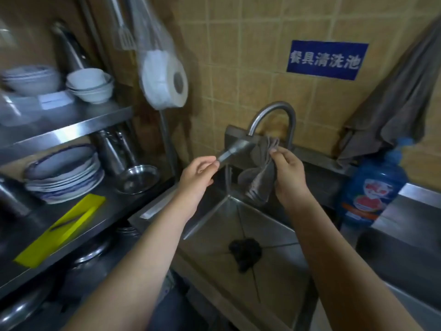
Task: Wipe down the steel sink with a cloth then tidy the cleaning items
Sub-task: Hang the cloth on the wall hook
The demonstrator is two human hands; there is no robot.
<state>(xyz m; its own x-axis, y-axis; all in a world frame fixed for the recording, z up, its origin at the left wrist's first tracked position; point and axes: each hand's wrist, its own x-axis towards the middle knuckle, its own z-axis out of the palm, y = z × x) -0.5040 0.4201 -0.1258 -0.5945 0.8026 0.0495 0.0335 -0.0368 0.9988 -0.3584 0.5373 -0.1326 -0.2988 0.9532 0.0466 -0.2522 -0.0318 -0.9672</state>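
Note:
The steel sink [210,225] fills the lower middle, with a dark scrubbing pad [245,253] lying on its drain. A curved steel faucet [274,111] rises at its back. My left hand [198,173] pinches the end of the faucet's lever handle [235,149]. My right hand [287,173] grips a grey cloth [259,182], which hangs bunched over the basin beside the faucet's base. No water stream is visible.
A blue detergent bottle [372,189] stands right of the sink under a hanging grey towel [393,103]. On the left a steel shelf [71,130] holds bowls; below are stacked plates [64,173], a steel bowl [137,179] and a yellow board [59,230]. A paper roll [164,80] hangs on the wall.

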